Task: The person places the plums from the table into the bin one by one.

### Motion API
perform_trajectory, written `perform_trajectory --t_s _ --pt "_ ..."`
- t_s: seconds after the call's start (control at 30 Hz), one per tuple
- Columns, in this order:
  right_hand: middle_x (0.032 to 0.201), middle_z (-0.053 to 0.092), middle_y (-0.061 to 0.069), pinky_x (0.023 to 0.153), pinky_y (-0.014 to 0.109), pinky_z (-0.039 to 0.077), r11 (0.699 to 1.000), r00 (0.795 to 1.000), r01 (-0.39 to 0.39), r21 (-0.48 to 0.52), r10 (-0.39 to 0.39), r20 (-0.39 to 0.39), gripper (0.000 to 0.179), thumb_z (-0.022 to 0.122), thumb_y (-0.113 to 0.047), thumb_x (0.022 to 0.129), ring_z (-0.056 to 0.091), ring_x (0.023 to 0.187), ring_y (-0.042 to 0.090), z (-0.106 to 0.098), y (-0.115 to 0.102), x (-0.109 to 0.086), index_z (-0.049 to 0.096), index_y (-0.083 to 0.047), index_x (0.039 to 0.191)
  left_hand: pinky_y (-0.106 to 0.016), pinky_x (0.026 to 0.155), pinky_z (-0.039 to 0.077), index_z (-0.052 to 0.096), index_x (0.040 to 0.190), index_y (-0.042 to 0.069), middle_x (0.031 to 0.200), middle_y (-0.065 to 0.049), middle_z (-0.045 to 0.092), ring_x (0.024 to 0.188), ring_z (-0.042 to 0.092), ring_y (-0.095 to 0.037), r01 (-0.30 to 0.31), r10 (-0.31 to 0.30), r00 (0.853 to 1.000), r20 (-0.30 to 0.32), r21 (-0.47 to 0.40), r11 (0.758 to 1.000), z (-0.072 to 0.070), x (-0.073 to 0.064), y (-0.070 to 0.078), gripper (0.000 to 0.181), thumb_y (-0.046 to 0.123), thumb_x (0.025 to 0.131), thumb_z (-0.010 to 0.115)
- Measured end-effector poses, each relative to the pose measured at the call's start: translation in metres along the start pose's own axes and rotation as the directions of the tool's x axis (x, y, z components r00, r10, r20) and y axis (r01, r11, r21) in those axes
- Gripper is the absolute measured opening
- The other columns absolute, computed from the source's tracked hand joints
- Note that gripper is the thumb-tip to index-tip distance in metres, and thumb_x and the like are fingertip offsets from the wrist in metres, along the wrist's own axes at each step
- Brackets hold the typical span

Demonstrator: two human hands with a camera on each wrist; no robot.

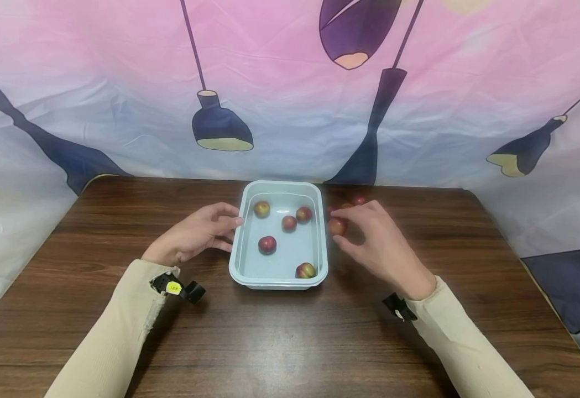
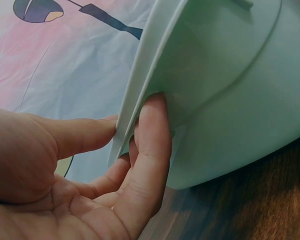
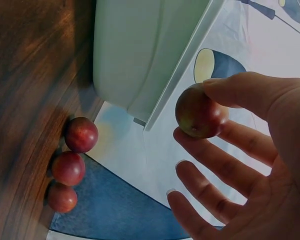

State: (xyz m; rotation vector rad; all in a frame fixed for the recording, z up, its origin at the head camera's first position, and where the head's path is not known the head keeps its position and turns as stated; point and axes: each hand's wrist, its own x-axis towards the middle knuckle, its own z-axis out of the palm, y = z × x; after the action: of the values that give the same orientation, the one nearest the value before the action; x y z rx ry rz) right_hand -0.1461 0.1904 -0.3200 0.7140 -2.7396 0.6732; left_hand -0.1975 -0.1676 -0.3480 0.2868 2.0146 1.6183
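Observation:
A pale blue-green plastic tub sits on the table, with several red-and-yellow plums spread over its floor. At its left side, my left hand pinches the rim, thumb on top and fingers beneath, as the left wrist view shows. Just right of the tub, my right hand holds a plum between thumb and fingertips, raised off the table. Three more red plums lie in a row on the table beyond that hand; in the head view it partly covers them.
The brown wood-grain table runs back to a hanging cloth printed with lamps. Black straps with small devices circle both wrists over cream sleeves.

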Motion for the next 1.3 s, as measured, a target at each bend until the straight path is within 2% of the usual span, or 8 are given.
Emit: perform_trajectory --t_s 0.47,0.93,1.07,1.2,1.3 --pt "0.116 0.073 -0.004 0.088 0.034 0.047 1.0 1.0 0.023 0.001 -0.023 0.007 0.039 0.078 -0.023 0.09 0.051 0.103 0.018 0.0032 -0.0024 0.0004 0.07 -0.015 0.127 -0.039 0.088 0.064 0.034 0.145 -0.008 0.127 -0.03 0.061 0.1 0.071 -0.024 -0.001 0.001 1.0 0.004 -0.004 1.0 0.0001 -0.0002 0.0003 0.049 0.02 0.108 0.051" --pt "0.111 0.073 -0.006 0.092 0.035 0.047 0.998 0.998 0.066 0.017 -0.066 0.019 0.032 0.077 -0.023 0.091 0.051 0.106 0.018 0.0059 -0.0038 0.0005 0.072 -0.017 0.122 -0.039 0.088 0.064 0.035 0.145 -0.007 0.126 -0.029 0.062 0.1 0.071 -0.025 -0.002 0.002 1.0 0.005 0.001 1.0 0.0 -0.0001 0.0003 0.049 0.02 0.108 0.051" --pt "0.112 0.073 -0.006 0.099 0.036 0.047 0.996 0.997 0.077 0.036 -0.078 0.023 0.033 0.078 -0.024 0.091 0.055 0.112 0.017 0.0062 -0.0054 0.0005 0.072 -0.017 0.122 -0.039 0.088 0.064 0.035 0.145 -0.007 0.127 -0.03 0.061 0.1 0.071 -0.025 -0.001 0.001 1.0 0.004 0.006 1.0 -0.0004 -0.0001 -0.0001 0.049 0.021 0.108 0.051" --pt "0.116 0.073 -0.004 0.114 0.041 0.042 0.995 0.995 0.09 0.045 -0.091 0.029 0.036 0.079 -0.024 0.091 0.059 0.117 0.017 0.0072 -0.0069 0.0007 0.071 -0.015 0.125 -0.038 0.089 0.064 0.035 0.145 -0.007 0.128 -0.029 0.061 0.1 0.071 -0.024 -0.001 0.001 1.0 0.006 0.003 1.0 -0.0007 0.0002 -0.0005 0.05 0.021 0.108 0.051" --pt "0.116 0.073 -0.003 0.115 0.042 0.041 0.995 0.995 0.093 0.043 -0.094 0.028 0.038 0.079 -0.023 0.09 0.059 0.115 0.017 0.0078 -0.0077 0.0005 0.071 -0.014 0.126 -0.038 0.088 0.064 0.035 0.145 -0.007 0.127 -0.029 0.061 0.099 0.071 -0.023 0.0 0.0 1.0 0.008 0.0 1.0 -0.001 0.0002 -0.0008 0.049 0.021 0.108 0.051"
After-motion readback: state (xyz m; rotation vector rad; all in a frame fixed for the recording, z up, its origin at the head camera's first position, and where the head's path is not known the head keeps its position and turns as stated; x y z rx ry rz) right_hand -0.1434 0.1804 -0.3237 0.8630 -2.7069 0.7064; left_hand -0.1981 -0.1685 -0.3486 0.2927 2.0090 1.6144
